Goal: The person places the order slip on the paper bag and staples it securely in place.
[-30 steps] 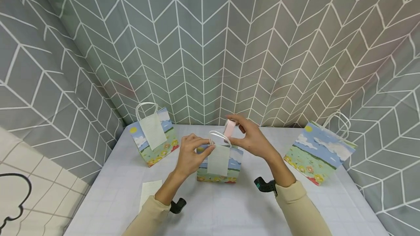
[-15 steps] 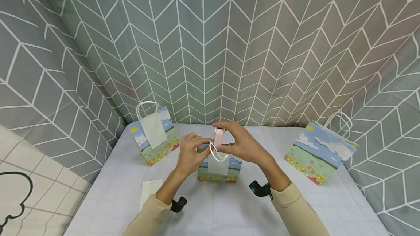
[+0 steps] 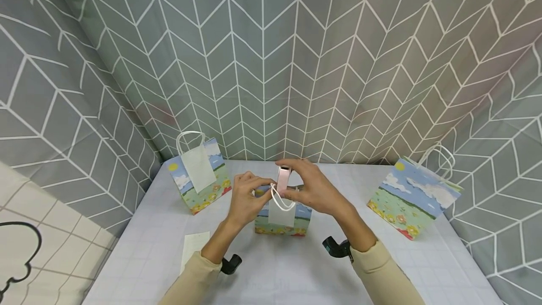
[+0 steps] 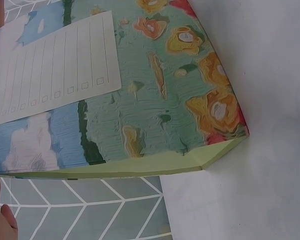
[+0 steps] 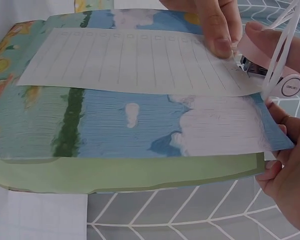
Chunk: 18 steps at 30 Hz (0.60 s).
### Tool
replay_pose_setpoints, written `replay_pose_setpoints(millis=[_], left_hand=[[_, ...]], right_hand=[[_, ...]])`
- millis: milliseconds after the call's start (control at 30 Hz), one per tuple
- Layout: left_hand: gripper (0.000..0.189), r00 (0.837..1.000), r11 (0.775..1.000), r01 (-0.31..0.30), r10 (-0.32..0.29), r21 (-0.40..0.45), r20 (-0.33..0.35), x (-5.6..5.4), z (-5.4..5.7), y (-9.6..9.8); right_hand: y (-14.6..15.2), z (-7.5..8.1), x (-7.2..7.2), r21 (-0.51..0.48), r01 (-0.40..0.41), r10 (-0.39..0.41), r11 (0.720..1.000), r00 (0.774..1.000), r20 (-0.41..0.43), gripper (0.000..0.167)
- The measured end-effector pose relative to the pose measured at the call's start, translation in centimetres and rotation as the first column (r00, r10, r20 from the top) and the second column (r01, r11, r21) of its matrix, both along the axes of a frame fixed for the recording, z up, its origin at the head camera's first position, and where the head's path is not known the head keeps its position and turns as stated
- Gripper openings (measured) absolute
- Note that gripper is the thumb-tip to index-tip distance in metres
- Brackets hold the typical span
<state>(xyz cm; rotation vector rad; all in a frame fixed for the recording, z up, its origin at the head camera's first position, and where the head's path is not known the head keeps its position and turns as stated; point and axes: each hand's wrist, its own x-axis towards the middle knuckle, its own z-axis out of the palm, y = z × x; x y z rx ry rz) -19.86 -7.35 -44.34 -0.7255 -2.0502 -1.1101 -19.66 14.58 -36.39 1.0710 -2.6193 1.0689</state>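
At left on the white desk [image 3: 296, 276] is a flower-and-sky-printed paper bag [image 3: 219, 191]. The left hand [image 3: 246, 200], its grip pinching, holds a white lined paper sheet [image 3: 281, 217] against a matching middle bag [image 3: 303, 222]. At their top edge, the right hand [image 3: 315, 188] grips a small pink stapler [image 3: 283, 180] between thumb and fingers. Farther right is a third matching bag [image 3: 412, 199].

the sleeves [image 3: 383, 269] are beige, wrist cameras [image 3: 335, 247] black.

Pink stapler [image 3: 283, 180], flower-patterned bag [image 5: 112, 125]
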Motion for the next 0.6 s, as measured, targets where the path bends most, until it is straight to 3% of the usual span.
replay_pose_setpoints(millis=[233, 600], left_hand=[[0.016, 1.0, 0.999, 0.003, -0.004, 0.033, 0.014, 0.04, 0.02, -0.08], [0.015, 0.999, 0.999, 0.001, -0.002, 0.037, 0.037, 0.06, 0.0, 0.05]], right_hand=[[-0.08, -0.09, 0.35, 0.031, 0.006, -0.005, 1.0, 1.0, -0.022, 0.069], [-0.3, -0.31, 0.38, 0.098, 0.122, -0.117, 0.988, 0.992, -0.049, 0.073]])
